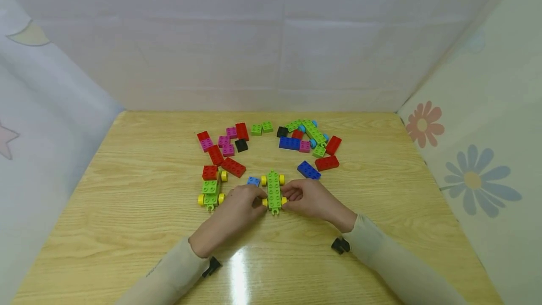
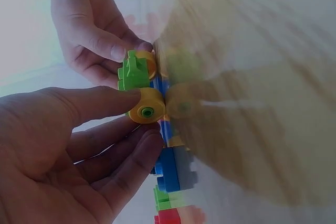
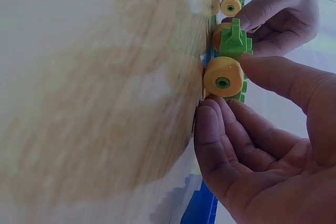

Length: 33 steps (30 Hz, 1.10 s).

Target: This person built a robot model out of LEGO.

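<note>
A green toy car base point(image 1: 274, 191) with studs and yellow wheels stands on the table between both hands. My left hand point(image 1: 243, 203) holds its near left wheel point(image 2: 147, 105), the thumb on the upper side and the fingers curled beside it. From the other side my right hand point(image 1: 311, 198) pinches the near right wheel point(image 3: 223, 76) between thumb and fingers. A small blue brick point(image 1: 253, 181) lies just beyond the left hand. Left of that hand stands another yellow-wheeled base carrying a green brick point(image 1: 210, 187) and a red brick point(image 1: 209, 172).
Pink bricks point(image 1: 228, 149), red bricks point(image 1: 233, 167) and a black brick point(image 1: 241, 145) lie at the back left. At the back right are blue bricks point(image 1: 290, 143), red bricks point(image 1: 327, 163) and a green base with blue wheels point(image 1: 314, 132). Fabric walls point(image 1: 271, 60) enclose the table.
</note>
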{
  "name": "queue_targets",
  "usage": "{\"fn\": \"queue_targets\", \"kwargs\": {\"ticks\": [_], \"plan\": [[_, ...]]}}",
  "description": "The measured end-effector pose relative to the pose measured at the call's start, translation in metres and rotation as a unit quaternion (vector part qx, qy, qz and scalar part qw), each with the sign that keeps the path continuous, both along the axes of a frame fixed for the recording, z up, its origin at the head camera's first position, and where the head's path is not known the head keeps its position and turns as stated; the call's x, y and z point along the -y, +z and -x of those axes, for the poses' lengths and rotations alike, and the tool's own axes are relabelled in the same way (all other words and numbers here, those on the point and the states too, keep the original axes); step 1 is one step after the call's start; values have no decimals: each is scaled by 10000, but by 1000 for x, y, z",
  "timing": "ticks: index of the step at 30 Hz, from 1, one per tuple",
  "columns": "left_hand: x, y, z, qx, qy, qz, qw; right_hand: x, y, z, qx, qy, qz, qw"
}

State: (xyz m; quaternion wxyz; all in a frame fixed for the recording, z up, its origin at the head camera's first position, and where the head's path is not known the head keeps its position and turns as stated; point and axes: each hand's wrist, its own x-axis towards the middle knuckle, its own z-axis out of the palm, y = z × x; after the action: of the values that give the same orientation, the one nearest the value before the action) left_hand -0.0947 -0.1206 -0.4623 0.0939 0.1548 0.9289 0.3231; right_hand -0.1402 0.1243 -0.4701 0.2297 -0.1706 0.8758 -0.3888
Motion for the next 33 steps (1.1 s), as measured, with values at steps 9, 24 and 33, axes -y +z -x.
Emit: {"fn": "queue_targets", "kwargs": {"ticks": [9, 24, 33], "plan": [[2, 1, -1, 12, 30, 2, 10000, -5, 12, 13, -312, 81, 65, 9995], [3, 3, -3, -51, 0, 40, 10000, 2, 28, 39, -330, -27, 286, 9990], [3, 3, -3, -77, -63, 133, 9999, 14, 28, 54, -360, 40, 380, 9986]]}}
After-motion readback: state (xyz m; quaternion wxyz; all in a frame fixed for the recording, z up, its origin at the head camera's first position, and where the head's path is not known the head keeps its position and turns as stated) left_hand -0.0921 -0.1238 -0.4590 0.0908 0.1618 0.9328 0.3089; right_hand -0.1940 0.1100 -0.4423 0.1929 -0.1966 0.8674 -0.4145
